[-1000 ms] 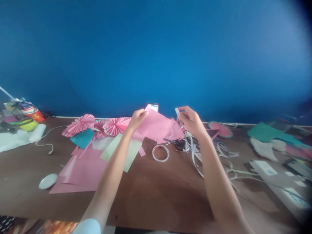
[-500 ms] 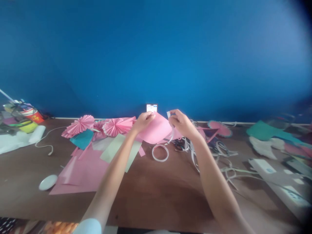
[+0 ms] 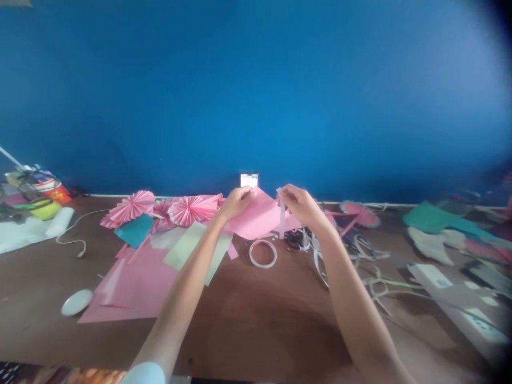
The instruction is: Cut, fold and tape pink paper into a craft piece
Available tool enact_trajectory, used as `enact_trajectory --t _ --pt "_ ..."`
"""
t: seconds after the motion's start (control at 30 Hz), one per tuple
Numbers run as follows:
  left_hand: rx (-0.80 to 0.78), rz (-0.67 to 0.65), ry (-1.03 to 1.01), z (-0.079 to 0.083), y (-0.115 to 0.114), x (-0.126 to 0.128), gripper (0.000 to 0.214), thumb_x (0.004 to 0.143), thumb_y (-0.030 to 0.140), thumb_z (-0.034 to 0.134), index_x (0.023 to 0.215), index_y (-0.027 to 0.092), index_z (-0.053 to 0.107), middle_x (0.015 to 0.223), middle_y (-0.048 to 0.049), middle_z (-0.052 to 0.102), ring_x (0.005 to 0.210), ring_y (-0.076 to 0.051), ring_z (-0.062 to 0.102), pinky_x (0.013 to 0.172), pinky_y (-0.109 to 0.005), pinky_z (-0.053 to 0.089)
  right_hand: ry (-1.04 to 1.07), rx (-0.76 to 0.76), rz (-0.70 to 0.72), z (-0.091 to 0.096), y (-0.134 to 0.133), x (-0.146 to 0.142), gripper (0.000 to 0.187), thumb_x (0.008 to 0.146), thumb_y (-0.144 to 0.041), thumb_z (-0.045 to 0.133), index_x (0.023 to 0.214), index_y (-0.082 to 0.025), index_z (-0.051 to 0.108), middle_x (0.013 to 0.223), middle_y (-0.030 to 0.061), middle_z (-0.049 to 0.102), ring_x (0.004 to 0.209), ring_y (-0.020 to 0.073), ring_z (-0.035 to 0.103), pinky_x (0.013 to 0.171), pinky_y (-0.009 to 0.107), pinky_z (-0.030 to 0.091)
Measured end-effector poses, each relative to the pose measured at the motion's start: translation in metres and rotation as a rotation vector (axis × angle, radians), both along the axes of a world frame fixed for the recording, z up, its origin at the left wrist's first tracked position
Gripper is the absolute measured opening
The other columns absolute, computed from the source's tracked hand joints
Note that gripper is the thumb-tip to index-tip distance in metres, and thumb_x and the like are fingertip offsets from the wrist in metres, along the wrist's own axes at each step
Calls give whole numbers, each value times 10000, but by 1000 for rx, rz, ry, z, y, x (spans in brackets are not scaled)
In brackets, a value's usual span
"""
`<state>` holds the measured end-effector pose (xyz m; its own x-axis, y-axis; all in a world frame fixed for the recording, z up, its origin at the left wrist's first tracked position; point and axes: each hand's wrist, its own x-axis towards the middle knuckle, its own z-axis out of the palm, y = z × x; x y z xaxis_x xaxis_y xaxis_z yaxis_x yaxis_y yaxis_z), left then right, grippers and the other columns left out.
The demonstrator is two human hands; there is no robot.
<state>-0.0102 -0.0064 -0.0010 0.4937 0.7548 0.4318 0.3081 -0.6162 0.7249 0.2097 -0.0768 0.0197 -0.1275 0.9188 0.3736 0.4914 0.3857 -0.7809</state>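
My left hand (image 3: 237,204) pinches the upper left corner of a pink paper sheet (image 3: 258,217), which is raised above the table. Beside the sheet's right corner, my right hand (image 3: 298,201) is closed on a whitish strip of tape (image 3: 282,220) that hangs down from the fingers. Whether the strip touches the paper I cannot tell. Just below the sheet, a roll of tape (image 3: 263,266) lies flat on the brown table (image 3: 256,320). Behind my left hand, a phone (image 3: 248,180) with a lit screen leans against the blue wall.
Folded pink paper fans (image 3: 188,210), a teal piece (image 3: 134,230), pale green paper (image 3: 192,246) and a large pink sheet (image 3: 136,285) lie to the left. Tangled white strips (image 3: 376,285) and a power strip (image 3: 460,298) are on the right. A white oval dish (image 3: 77,302) sits at left.
The strip of tape now hangs straight down from my right hand, where it was curled before. My right hand has lowered slightly. My left hand still holds the pink paper.
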Motion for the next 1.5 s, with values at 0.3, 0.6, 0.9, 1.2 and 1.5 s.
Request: enact_trajectory --t 0.3,0.6,0.9,1.2,1.5 --pt "-18 -3 -3 2 -1 0 357 918 439 434 687 195 312 654 35 273 610 -112 282 568 -277 181 -148 174 -112 1 0 0 173 868 -347 563 857 -205 661 1158 101 628 1117 261 535 884 380 398" --pt "8 72 17 1 -3 0 286 902 342 430 687 199 307 652 35 303 625 -115 312 576 -273 215 104 -12 126 19 -23 -20 254 930 -407 496 820 -190 570 607 -19 524 564 114 469 565 253 353" --pt "-65 -123 72 6 -14 12 364 941 472 426 756 168 506 660 27 426 619 -118 368 568 -258 230 -136 64 -59 -3 -4 -30 300 922 -375 470 703 -183 546 563 -38 430 550 109 371 535 265 239" --pt "-59 -168 80 8 -17 13 333 963 382 416 1007 166 665 976 -55 687 908 -204 595 764 -281 400 -177 126 -84 1 -6 -19 271 908 -354 467 709 -193 557 609 -20 494 592 127 422 564 258 271" --pt "-74 -139 68 7 -21 16 353 974 418 392 905 170 634 904 -36 662 826 -180 571 694 -271 372 -210 109 -105 3 -9 -20 235 887 -311 476 739 -194 616 610 -16 529 585 128 443 565 259 283"
